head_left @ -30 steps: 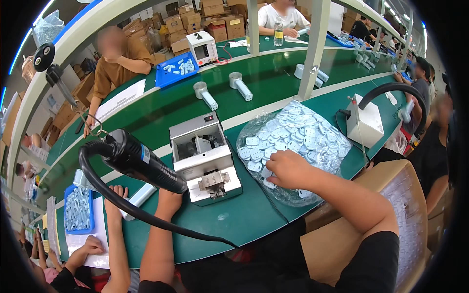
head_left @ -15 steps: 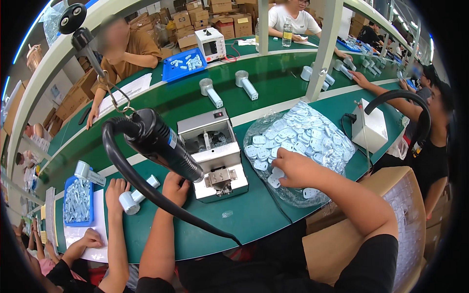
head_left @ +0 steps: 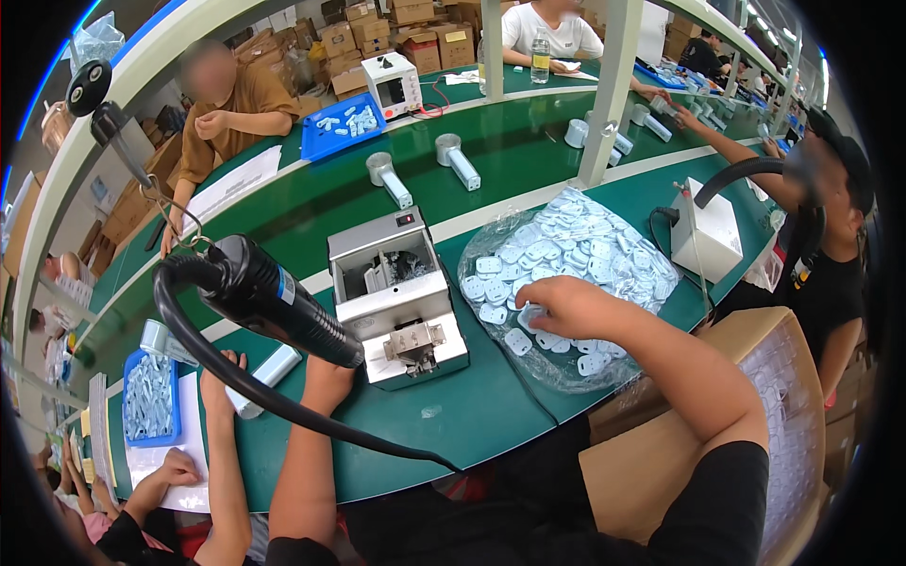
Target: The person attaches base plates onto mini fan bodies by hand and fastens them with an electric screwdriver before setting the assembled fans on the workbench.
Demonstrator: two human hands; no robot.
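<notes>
My right hand (head_left: 571, 307) reaches into a heap of light-blue plastic plates (head_left: 604, 247) on a clear plastic bag (head_left: 557, 377). Its fingers are bent down and closed around a light-blue plastic plate (head_left: 532, 315); the fingertips are partly hidden. My left hand (head_left: 328, 385) rests on the green table, left of a silver-grey metal machine (head_left: 401, 302). Its fingers are mostly hidden behind a hanging black electric screwdriver (head_left: 283, 300). Close by lies a light-blue handheld device (head_left: 269, 375), with a co-worker's hand (head_left: 217, 382) at its left.
The screwdriver's black cable crosses over my left forearm. A blue tray (head_left: 176, 406) of small parts stands at left. On the right are a white box (head_left: 708, 236) and an open carton (head_left: 604, 472). Several light-blue devices (head_left: 458, 162) lie on the green belt behind the frame.
My view has shifted slightly, and the screwdriver appears farther left. My right hand has moved a little within the plates. The device beside my left hand has turned and shifted.
</notes>
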